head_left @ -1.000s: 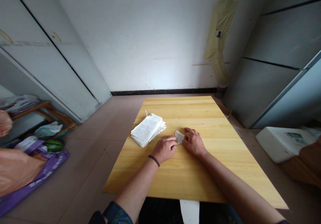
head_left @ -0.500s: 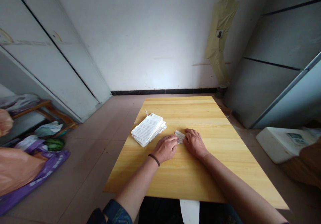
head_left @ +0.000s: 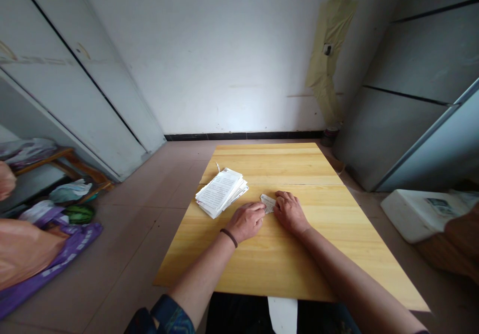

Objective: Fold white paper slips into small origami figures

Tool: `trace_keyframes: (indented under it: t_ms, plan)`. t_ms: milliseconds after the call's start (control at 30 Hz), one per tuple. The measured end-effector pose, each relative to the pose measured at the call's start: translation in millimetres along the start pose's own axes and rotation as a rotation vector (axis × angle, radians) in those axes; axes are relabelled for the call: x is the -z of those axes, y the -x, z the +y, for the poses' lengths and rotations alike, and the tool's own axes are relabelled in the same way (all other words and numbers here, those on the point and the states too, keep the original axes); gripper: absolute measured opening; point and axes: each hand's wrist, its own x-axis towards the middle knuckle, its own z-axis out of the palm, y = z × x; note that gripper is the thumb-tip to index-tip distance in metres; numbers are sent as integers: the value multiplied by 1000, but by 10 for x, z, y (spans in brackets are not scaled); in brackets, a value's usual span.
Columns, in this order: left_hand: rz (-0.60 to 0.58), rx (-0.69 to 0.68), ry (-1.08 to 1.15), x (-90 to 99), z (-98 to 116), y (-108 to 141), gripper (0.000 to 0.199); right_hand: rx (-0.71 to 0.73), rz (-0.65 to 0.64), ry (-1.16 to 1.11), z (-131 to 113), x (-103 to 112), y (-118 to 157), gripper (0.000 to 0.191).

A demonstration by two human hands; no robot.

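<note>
A small folded piece of printed paper (head_left: 268, 203) lies on the wooden table (head_left: 337, 264), between my two hands. My left hand (head_left: 247, 221) is closed at the paper's left edge, its fingertips pressed on it. From the other side, the curled fingers of my right hand (head_left: 290, 212) press on the paper's right edge. My hands cover both ends of the paper. Left of my left hand rests a loose stack of printed sheets (head_left: 220, 191), its edges uneven. A thin paper strip (head_left: 218, 167) sticks up behind the stack.
A white wall (head_left: 232, 64) rises beyond the table. Purple and orange bags (head_left: 33, 254) and a watermelon (head_left: 79, 214) lie on the floor at left. A white foam box (head_left: 407, 216) stands at right, in front of a grey fridge-like cabinet (head_left: 404, 124).
Almost nothing differs. Both hands stay on the small folded paper, and the view has shifted very slightly.
</note>
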Motion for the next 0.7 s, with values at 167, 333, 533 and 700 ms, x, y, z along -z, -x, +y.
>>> trace_keyframes:
  t_ms: [167,333,533,700]
  plan:
    - [4,10,-4,-10,5,6,22,16,15,18,-4,-9,4,23]
    - [-7,7,-6,-13,7,6,23,0,8,36,-13,-17,0,24]
    - [-34,35,-14,9,43,-4,28,-11,-4,10,-2,-13,-9,23]
    - [-43,27,-2,37,59,-8,34,-5,24,8,3,-21,-6,22]
